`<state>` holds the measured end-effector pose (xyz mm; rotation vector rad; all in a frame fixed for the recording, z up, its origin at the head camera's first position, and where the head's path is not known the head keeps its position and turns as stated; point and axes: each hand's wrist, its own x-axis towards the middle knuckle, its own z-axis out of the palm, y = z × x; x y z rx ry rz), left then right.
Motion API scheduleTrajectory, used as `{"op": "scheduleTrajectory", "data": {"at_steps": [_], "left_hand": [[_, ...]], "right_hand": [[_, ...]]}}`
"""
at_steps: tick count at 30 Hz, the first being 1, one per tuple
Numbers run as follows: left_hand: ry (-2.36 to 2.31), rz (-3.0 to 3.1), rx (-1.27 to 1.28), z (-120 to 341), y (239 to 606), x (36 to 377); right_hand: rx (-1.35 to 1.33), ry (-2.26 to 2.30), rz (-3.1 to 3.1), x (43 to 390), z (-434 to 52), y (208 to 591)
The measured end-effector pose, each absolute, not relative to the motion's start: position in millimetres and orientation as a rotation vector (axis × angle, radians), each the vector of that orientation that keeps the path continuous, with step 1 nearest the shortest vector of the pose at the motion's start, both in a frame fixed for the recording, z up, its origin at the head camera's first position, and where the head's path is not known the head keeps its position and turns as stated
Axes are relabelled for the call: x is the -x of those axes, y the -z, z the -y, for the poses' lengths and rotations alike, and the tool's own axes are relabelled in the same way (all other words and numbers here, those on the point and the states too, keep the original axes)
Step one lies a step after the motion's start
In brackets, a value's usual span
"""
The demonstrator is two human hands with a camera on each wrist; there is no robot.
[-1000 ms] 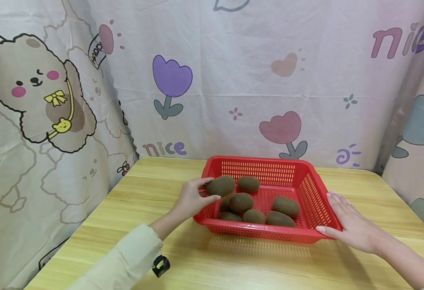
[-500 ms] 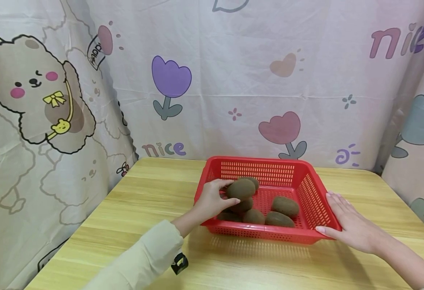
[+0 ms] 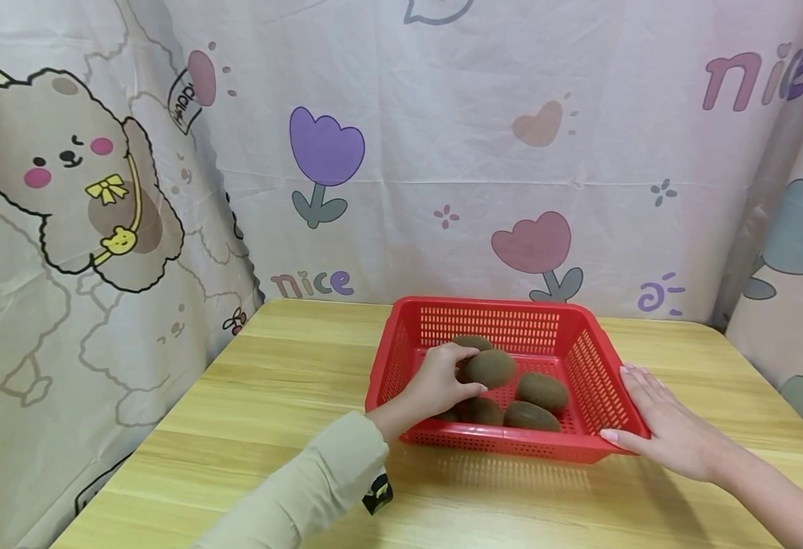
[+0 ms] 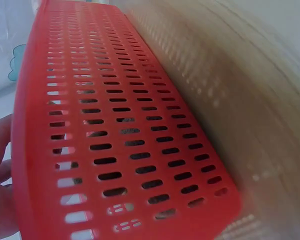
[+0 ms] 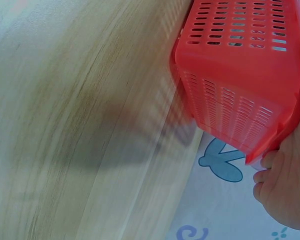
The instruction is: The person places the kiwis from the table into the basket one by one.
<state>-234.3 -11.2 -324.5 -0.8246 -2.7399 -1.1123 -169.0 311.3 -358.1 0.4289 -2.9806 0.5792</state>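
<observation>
A red slotted plastic basket stands on the wooden table with several brown kiwis in it. My left hand reaches over the basket's left wall and holds one kiwi above the pile, fingers curled round it. Other kiwis lie on the basket floor. My right hand lies flat with straight fingers against the basket's right rim and near corner. The left wrist view shows the basket's wall up close. The right wrist view shows the basket's corner and my fingertips beside it.
A cartoon-print curtain closes in the table at the back and on both sides. Bare tabletop lies left of the basket and in front of it. The table's near left edge drops off beside the curtain.
My left hand has carried the kiwi from the basket's left rim rightward and down into the basket. The right hand and the basket have stayed where they were.
</observation>
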Motion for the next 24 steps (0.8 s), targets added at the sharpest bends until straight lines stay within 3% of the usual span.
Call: {"op": "scheduleTrajectory", "data": {"at_steps": [16, 24], "left_hand": [[0.414, 2.857, 0.997, -10.2, 329.4, 240.5], [0.399, 2.755, 1.040, -8.1, 329.9, 241.0]], "right_hand": [[-0.430, -0.577, 2.975, 168.8, -309.4, 358.8], [-0.431, -0.596, 2.974, 168.9, -307.7, 356.8]]}}
